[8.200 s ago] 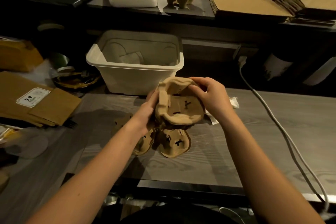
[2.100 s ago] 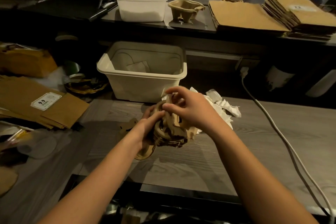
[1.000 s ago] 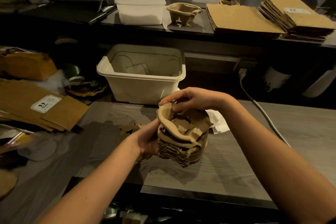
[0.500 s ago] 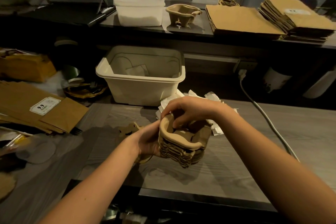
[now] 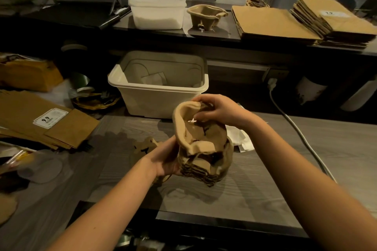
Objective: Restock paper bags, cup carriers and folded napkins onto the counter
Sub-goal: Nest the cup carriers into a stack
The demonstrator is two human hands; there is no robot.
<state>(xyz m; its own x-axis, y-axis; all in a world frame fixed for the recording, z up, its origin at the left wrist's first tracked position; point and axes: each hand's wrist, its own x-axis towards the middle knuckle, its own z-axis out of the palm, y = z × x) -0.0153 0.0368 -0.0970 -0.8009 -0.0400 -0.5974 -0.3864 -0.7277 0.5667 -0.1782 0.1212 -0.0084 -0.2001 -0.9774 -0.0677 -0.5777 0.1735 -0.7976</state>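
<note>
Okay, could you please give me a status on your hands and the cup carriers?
Left hand grips cup carrier stack from the side. Right hand pinches top carrier at its rim, tilted up. White bin stands between stack and upper counter.

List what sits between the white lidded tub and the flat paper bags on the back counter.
A single brown cup carrier stands there, shown in the head view.

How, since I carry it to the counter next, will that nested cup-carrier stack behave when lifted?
Probably light: the left hand supports the cup-carrier stack from its side. Likely bendy, not rigid: the top carrier curls where the right hand pinches its rim. The nested layers look uneven, so it may shift or splay if tilted.
</note>
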